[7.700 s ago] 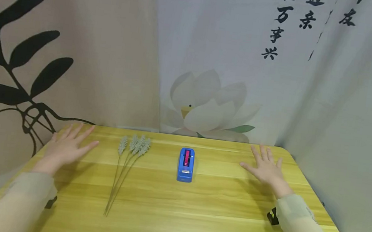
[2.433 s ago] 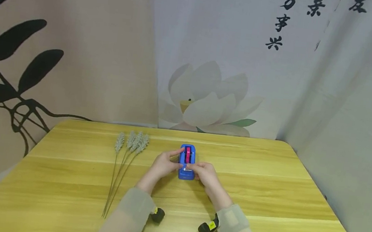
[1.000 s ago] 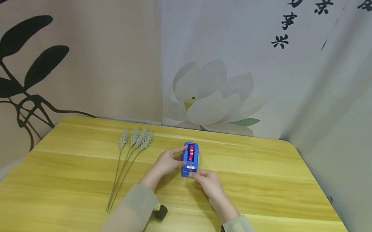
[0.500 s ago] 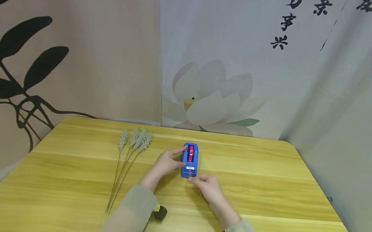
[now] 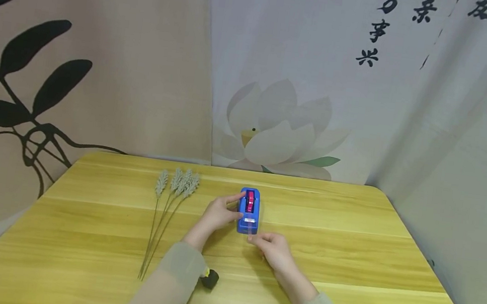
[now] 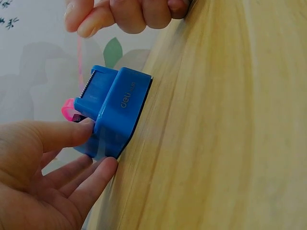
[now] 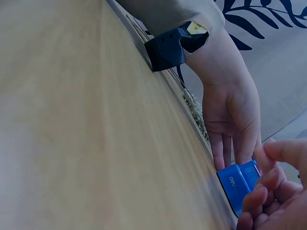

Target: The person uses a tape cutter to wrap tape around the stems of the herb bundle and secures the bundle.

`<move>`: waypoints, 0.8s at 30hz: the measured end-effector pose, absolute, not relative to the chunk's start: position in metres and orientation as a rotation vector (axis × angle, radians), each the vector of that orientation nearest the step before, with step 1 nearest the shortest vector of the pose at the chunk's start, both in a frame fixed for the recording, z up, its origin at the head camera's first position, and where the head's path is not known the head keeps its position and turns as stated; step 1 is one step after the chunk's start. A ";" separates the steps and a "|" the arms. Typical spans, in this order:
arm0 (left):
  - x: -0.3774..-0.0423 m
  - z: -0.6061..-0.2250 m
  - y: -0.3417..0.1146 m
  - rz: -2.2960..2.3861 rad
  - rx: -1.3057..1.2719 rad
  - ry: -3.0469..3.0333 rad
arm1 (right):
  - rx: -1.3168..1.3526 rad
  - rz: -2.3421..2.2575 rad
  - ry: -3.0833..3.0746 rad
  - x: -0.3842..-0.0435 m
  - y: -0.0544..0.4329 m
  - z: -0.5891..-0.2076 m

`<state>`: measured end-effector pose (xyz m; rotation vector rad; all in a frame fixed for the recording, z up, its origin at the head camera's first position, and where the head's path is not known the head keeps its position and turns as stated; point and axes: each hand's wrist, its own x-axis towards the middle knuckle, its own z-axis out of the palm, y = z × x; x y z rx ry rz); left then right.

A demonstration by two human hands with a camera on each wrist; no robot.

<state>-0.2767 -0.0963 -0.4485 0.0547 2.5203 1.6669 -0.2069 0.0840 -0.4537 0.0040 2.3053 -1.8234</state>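
Observation:
A blue tape dispenser (image 5: 253, 227) with a pink roll of tape (image 5: 250, 201) stands on the table, right of centre. My left hand (image 5: 216, 216) grips its left side, thumb on the upper part of the body and the other fingers lower, as the left wrist view shows. A thin clear-pink strip of tape (image 6: 80, 60) runs taut from the roll, past the toothed cutter (image 6: 86, 86). My right hand (image 5: 276, 251) pinches its free end between thumb and index finger, just in front of the dispenser. The right hand's other fingers are curled in.
Several grey-green dried wheat stalks (image 5: 165, 213) lie on the wooden table (image 5: 370, 269), left of the left hand. A printed cloth (image 5: 154, 60) with a lotus and characters hangs behind the table's far edge.
Both hands came from the table's sides to the dispenser, the left taking hold of it. The right hand has drawn back towards the near edge, stretching the tape strip longer.

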 end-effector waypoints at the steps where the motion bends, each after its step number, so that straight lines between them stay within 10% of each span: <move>1: -0.277 -0.448 -0.096 1.667 0.053 2.521 | 0.002 -1.822 2.305 -0.206 0.084 -0.454; 24: -0.278 -0.449 -0.096 1.643 0.025 2.529 | -0.045 -1.825 2.271 -0.181 0.087 -0.448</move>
